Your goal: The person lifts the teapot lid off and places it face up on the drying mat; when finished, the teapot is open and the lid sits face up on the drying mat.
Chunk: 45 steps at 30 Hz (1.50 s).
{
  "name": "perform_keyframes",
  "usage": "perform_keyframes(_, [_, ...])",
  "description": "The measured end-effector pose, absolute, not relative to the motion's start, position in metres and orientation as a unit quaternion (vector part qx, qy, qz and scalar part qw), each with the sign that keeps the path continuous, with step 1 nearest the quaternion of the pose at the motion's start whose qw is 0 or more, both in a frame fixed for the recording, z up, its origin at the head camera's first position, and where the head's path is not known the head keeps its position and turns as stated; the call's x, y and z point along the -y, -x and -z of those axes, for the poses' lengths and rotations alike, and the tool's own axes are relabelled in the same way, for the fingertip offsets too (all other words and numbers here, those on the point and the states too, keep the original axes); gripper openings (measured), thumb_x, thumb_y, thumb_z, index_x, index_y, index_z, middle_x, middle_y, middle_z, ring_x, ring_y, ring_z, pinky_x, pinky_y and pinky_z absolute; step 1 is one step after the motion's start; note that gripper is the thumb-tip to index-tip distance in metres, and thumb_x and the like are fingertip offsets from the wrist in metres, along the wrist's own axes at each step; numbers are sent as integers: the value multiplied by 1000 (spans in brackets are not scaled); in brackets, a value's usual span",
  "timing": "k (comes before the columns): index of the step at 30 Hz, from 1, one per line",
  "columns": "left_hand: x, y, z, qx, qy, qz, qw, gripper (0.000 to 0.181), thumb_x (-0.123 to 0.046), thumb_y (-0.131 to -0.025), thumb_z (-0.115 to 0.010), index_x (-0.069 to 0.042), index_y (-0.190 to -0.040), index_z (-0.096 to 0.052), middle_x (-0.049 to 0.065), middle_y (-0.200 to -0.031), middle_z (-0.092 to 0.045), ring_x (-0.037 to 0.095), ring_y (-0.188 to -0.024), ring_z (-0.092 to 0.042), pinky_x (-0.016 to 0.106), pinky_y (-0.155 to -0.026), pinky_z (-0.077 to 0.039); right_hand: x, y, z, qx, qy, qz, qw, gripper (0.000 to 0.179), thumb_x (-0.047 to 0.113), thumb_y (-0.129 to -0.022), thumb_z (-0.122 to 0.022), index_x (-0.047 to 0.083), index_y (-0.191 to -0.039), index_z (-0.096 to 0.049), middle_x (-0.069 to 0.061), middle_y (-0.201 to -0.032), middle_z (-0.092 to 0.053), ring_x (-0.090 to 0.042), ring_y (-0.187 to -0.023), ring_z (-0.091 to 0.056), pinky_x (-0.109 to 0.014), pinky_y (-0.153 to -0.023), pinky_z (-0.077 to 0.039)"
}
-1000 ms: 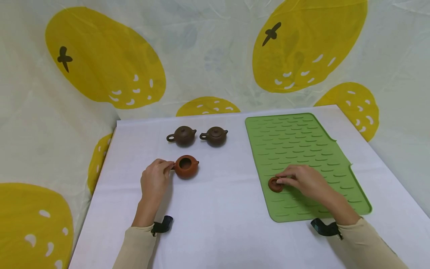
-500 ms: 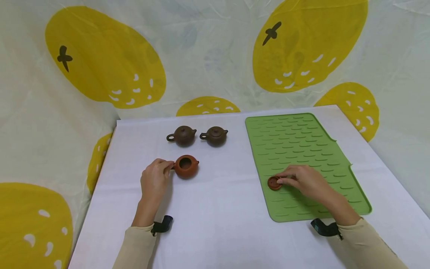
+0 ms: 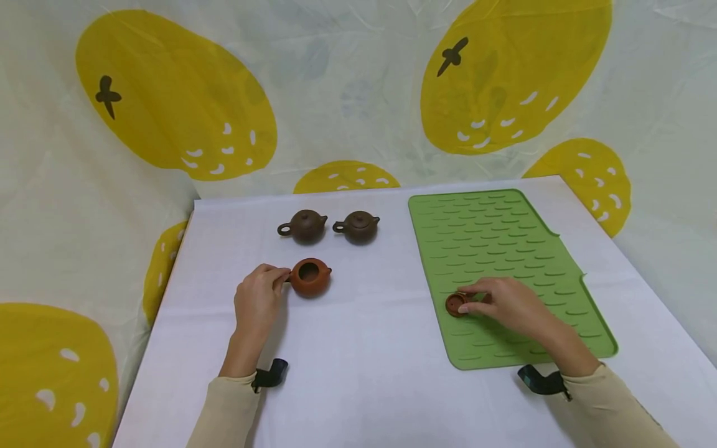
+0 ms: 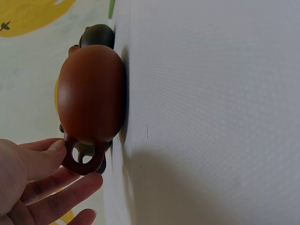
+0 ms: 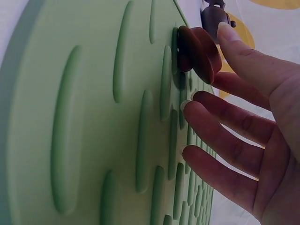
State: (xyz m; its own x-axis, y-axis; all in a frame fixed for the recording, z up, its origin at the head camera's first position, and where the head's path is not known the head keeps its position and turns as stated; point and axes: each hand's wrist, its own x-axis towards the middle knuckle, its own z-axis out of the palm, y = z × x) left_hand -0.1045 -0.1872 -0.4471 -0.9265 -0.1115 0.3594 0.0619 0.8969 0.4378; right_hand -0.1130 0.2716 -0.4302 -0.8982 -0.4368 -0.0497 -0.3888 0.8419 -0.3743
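Note:
An orange-brown clay teapot stands lidless on the white table, its round opening facing up. My left hand pinches its loop handle between thumb and fingers; the lower fingers extend under the handle in the left wrist view. The teapot's lid lies upside down on the green mat, tilted on its knob in the right wrist view. Around the lid, my right hand has its thumb and index finger spread, the thumb tip just off the rim. Its other fingers are loosely extended above the mat.
Two dark brown lidded teapots, one on the left and one on the right, stand side by side behind the orange one. The ridged mat covers the table's right side. A cloth with yellow fruit prints hangs behind the table.
The right thumb and index finger have spread apart from their pinch on the lid, which has tipped slightly and shifted a little. The left hand and the teapot have stayed still.

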Motion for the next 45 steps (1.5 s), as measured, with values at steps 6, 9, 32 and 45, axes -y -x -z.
perform_keyframes(6, [188,103,446,957,-12,225,183,13,-7,-91,-74,-11,-101,-83,11,-93,-78,32,-84,-75,50,-69,-59,-270,113,429,-957,213,183,73,46,49,-88,-75,17,-122,-76,-3,-113,-79,-8,-85,-70,-30,-70,-54])
perform_keyframes(9, [189,102,444,960,-11,223,170,14,-8,-92,-74,-10,-102,-82,11,-95,-78,32,-86,-75,52,-70,-59,-270,114,426,-956,209,186,83,49,50,-90,-73,16,-125,-74,-4,-116,-78,-11,-87,-72,-31,-70,-56])
perform_keyframes(32, [175,123,389,974,30,190,122,31,-22,-93,-76,-14,-122,-74,12,-123,-73,37,-104,-72,54,-74,-59,-209,172,372,-947,289,124,57,47,41,-91,-75,21,-133,-69,-7,-127,-72,-31,-118,-68,-51,-93,-56])
perform_keyframes(45, [130,158,372,959,79,225,155,27,-22,-93,-76,-15,-119,-76,4,-119,-74,29,-104,-73,48,-81,-60,-150,220,370,-935,318,145,61,47,38,-91,-77,21,-133,-69,-4,-128,-72,-24,-111,-68,-43,-89,-56])
